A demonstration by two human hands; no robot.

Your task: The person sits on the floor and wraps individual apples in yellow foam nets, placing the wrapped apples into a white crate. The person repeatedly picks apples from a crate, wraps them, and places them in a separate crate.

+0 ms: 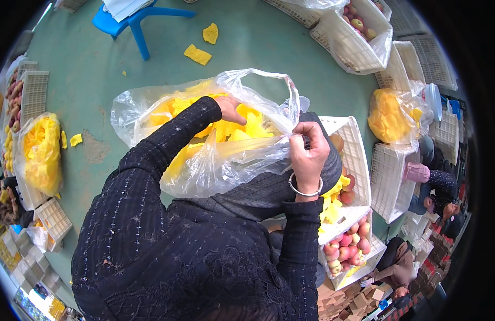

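A clear plastic bag (215,168) full of yellow foam fruit nets (247,126) lies before me, partly over my right leg. My left hand (232,111) reaches into its mouth, touching the nets. Its fingers are partly hidden, so whether they grip a net is unclear. At the bag's right end, my right hand (310,150), with a bangle (305,194) on the wrist, pinches the gathered plastic below a looped handle (255,72). Close by on the right stands a white plastic crate (357,160) holding apples (347,196) and more yellow nets (331,208).
Another crate of apples (347,248) stands at lower right. A blue plastic stool (141,24) stands at the top, near two loose nets (198,54) on the green floor. Bags of nets (42,152) and stacked crates line both sides. Other people (396,265) work at right and far left.
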